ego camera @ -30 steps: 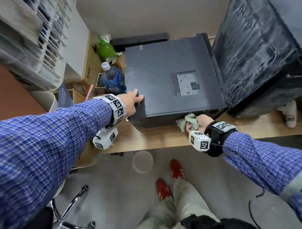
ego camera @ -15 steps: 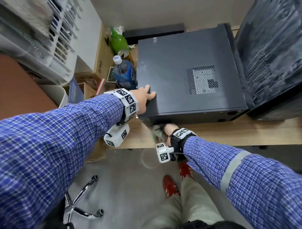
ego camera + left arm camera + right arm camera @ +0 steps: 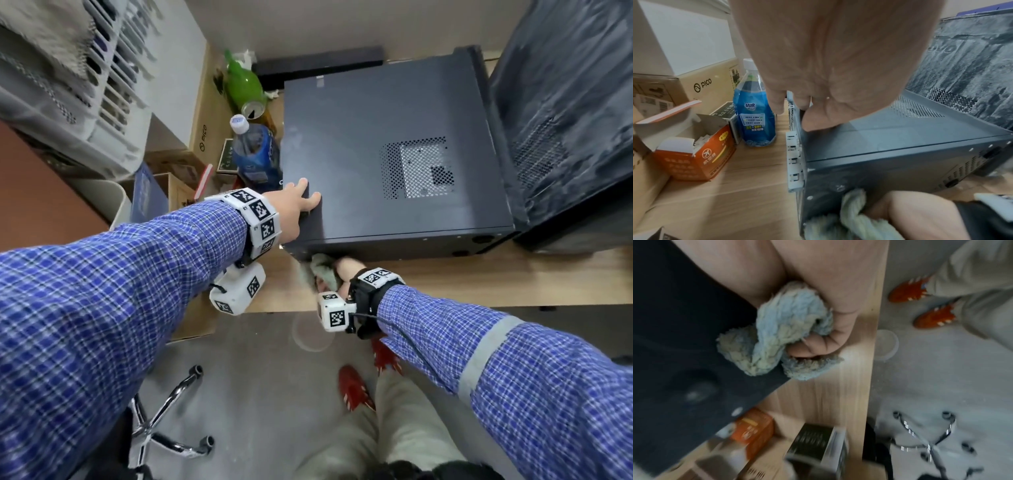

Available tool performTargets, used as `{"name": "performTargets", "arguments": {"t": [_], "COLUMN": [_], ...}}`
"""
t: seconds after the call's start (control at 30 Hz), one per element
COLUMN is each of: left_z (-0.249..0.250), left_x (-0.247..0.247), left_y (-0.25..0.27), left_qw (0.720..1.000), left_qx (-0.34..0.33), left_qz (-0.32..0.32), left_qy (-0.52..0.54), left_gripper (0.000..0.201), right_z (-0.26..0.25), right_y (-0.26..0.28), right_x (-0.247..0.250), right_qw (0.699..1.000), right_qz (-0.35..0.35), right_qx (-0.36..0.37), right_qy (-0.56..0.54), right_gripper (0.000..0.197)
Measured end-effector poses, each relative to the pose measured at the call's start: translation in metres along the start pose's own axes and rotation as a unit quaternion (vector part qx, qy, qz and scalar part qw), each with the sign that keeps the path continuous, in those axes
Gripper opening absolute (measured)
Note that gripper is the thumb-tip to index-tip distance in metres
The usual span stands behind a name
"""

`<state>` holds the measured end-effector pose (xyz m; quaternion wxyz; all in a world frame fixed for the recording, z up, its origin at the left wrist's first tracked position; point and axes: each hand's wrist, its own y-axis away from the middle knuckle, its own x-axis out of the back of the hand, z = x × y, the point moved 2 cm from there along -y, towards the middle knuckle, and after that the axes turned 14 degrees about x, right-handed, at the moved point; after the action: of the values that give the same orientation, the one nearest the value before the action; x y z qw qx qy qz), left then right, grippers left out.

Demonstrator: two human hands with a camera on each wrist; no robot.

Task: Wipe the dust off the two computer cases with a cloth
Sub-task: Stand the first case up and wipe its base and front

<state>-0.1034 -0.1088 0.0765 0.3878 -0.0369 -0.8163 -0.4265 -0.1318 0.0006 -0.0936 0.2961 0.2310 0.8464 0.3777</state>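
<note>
- While lying flat on the table (image 3: 445, 274), near case (image 3: 359, 164) shows a perforated vent on its upper panel.
- Pressed against its front face, low at the left corner: cloth (image 3: 323, 274), pale green-blue, bunched.
- Right hand (image 3: 344, 270) curled round the cloth, fingers closed on it.
- Left hand (image 3: 296, 210) laid over the case's top left corner, thumb flat on the upper panel, fingers bent down over the side edge.
- Second case (image 3: 565, 120) just right of the first, taller, its dark side streaked with grey dust.
- Left of the near case, close to its side: blue bottle (image 3: 255, 154) with white cap, upright.
- Behind the bottle: green bottle (image 3: 243, 85), tilted.
- Further left on the table: open orange box (image 3: 694, 154), cardboard box (image 3: 701, 84) marked PICO.
- Below the table edge: grey floor, red shoes (image 3: 354, 387), chrome chair base (image 3: 164, 428).
</note>
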Motion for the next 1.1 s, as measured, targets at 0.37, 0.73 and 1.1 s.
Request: {"name": "performTargets", "arguments": {"t": [0.37,0.73,1.1], "left_z": [0.004,0.011,0.019], "left_x": [0.016,0.014,0.007], "left_y": [0.005,0.006,0.017], "left_qw": [0.997,0.994,0.997], "left_qx": [0.013,0.018,0.055], "left_qz": [-0.035,-0.016,0.009], "left_qy": [-0.068,-0.103,-0.059], "left_gripper": [0.083,0.078,0.083], "right_z": [-0.022,-0.069,-0.089], "right_y": [0.059,0.097,0.144], "right_x": [0.043,0.176,0.086], "right_qw": [0.980,0.895,0.991], "right_qz": [0.013,0.259,0.012], "right_qx": [-0.001,0.032,-0.051], "right_qy": [-0.198,0.360,0.119], "right_gripper": [0.036,0.037,0.025]}}
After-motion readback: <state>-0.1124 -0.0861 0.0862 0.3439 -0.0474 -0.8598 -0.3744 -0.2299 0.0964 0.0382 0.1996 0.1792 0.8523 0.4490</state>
